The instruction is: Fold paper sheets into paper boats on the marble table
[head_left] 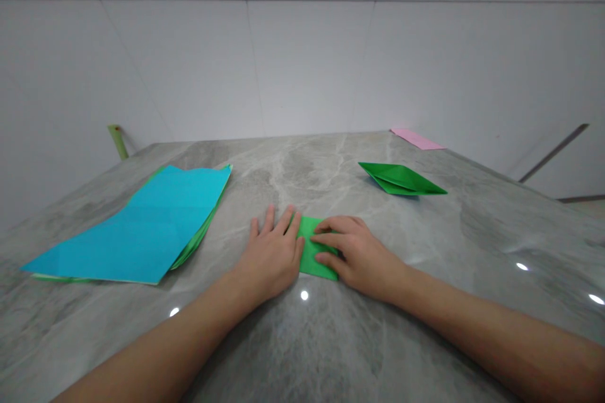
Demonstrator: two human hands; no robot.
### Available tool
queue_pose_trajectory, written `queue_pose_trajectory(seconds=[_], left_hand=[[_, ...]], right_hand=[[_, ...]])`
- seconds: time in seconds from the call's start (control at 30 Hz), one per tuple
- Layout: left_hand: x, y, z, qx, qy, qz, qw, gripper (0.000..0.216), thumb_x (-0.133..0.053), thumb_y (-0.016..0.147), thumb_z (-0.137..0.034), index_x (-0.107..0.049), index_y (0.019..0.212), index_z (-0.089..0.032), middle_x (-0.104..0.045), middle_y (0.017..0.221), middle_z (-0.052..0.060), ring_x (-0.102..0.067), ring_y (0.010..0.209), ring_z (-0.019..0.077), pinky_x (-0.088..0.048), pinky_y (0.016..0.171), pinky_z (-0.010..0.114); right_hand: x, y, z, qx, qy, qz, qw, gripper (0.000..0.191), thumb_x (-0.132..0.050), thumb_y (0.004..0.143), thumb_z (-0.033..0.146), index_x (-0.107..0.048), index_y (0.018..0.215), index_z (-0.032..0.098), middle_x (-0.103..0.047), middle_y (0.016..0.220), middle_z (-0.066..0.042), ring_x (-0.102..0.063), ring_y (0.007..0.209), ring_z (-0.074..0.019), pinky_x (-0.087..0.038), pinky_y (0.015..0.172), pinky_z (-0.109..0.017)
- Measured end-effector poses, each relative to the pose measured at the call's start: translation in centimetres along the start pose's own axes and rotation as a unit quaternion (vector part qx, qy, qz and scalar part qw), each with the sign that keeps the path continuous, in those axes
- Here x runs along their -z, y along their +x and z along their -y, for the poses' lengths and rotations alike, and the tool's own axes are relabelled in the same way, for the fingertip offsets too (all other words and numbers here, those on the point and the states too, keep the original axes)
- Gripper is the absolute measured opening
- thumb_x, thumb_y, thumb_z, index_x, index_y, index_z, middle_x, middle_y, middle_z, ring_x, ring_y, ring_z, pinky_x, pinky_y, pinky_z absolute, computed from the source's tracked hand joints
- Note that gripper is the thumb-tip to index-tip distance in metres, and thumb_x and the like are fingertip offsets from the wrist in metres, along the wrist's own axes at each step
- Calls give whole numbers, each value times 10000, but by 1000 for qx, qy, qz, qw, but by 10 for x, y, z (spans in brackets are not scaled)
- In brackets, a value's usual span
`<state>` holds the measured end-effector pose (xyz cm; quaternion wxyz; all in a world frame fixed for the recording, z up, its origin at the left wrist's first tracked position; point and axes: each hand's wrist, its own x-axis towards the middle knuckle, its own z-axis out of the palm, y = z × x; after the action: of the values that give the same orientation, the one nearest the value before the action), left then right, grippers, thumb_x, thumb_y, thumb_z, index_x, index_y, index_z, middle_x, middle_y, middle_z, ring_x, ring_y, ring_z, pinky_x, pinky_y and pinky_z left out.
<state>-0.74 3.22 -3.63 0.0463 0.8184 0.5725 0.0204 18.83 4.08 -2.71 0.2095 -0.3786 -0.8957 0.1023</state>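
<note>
A small light-green piece of folded paper (311, 249) lies flat on the table between my two hands. My left hand (275, 254) rests palm down over its left side, fingers spread and pointing away from me. From the right, my right hand (354, 252) reaches over the paper's right edge, its fingers apart and the tips on or just above the surface. Both hands cover parts of the paper's sides. Behind my right hand sits a darker green folded paper shape (401, 179) with two pointed ends.
On the left is a stack of paper sheets, a blue sheet (142, 227) on top and green ones beneath. A pink paper (417, 138) lies at the far right edge of the grey marbled table (293, 170). A white panelled wall (307, 69) stands behind.
</note>
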Motion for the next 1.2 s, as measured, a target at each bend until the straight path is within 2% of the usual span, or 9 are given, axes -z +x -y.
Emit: queue_pose_trajectory(seconds=[0.1, 0.27, 0.37, 0.5, 0.63, 0.83, 1.0, 1.07, 1.2], left_hand=[[7, 0, 2, -96, -9, 9, 995, 511, -222, 1019, -298, -344, 1498, -167, -197, 1616, 75, -87, 1484, 369, -182, 1109, 692], [20, -2, -6, -205, -23, -4, 979, 418, -306, 1017, -280, -555, 1328, -154, -534, 1430, 102, -507, 1281, 277, -311, 1108, 562], [18, -1, -11, -236, -5, -22, 971, 377, -347, 1018, -286, -655, 1181, -143, -634, 1288, 104, -571, 1183, 245, -401, 1053, 423], [6, 0, -11, -199, 5, -21, 980, 530, -299, 1028, -365, -370, 1469, -81, -360, 1543, 166, -318, 1429, 276, -277, 1153, 450], [1, -1, -9, -172, -1, 28, 985, 620, -193, 1028, -428, -194, 1537, -74, -142, 1613, 164, -126, 1493, 268, -157, 1194, 488], [6, -9, -17, -161, 7, 23, 987, 642, -182, 1017, -463, -213, 1535, -85, -160, 1608, 168, -148, 1487, 298, -179, 1166, 577], [8, -19, -29, -133, 41, -38, 990, 640, -254, 987, -497, -475, 1397, -58, -461, 1453, 237, -365, 1384, 373, -103, 1128, 684], [8, -17, -26, -145, 23, -28, 989, 719, -273, 958, -594, -480, 1392, -60, -382, 1509, 239, -258, 1439, 382, -100, 1133, 677], [7, -6, -16, -157, -25, 31, 987, 893, -270, 885, -749, -210, 1546, -151, -133, 1618, 140, -90, 1481, 391, -105, 1124, 692]], right_hand=[[2, 5, -10, -44, -14, 31, 998, 268, -603, 874, 140, -717, 1112, 189, -686, 1195, -89, -601, 1141, -263, -346, 1064, -546], [4, 6, -26, -92, -38, 45, 994, 396, -497, 891, 96, -668, 1215, 245, -632, 1334, -66, -549, 1256, -299, -186, 1101, -706], [3, 4, -26, -90, -60, 66, 992, 437, -416, 934, 144, -599, 1321, 230, -557, 1420, -63, -438, 1357, -341, -189, 1094, -725], [3, 2, -19, -102, -47, 119, 987, 531, -385, 982, 400, -414, 1474, 202, -362, 1552, -65, -258, 1439, -405, -175, 1085, -749], [2, 7, -24, -128, -51, 139, 981, 595, -343, 983, 483, -315, 1519, 224, -269, 1590, -37, -164, 1462, -417, -130, 1071, -780], [2, 17, -37, -204, -67, 101, 971, 656, -404, 940, 577, -422, 1476, 200, -286, 1587, -80, -164, 1454, -446, -146, 1088, -749], [6, 14, -33, -209, -39, 107, 971, 968, -576, 776, 691, -317, 1517, 126, -224, 1599, -147, -118, 1471, -422, -104, 1120, -708], [6, 13, -31, -206, -32, 109, 972, 1089, -651, 701, 691, -247, 1539, 125, -200, 1603, -161, -92, 1478, -412, -77, 1126, -699], [4, 13, -33, -206, -15, 102, 973, 1108, -670, 696, 666, -219, 1546, 116, -213, 1595, -190, -97, 1479, -404, -72, 1130, -691]])
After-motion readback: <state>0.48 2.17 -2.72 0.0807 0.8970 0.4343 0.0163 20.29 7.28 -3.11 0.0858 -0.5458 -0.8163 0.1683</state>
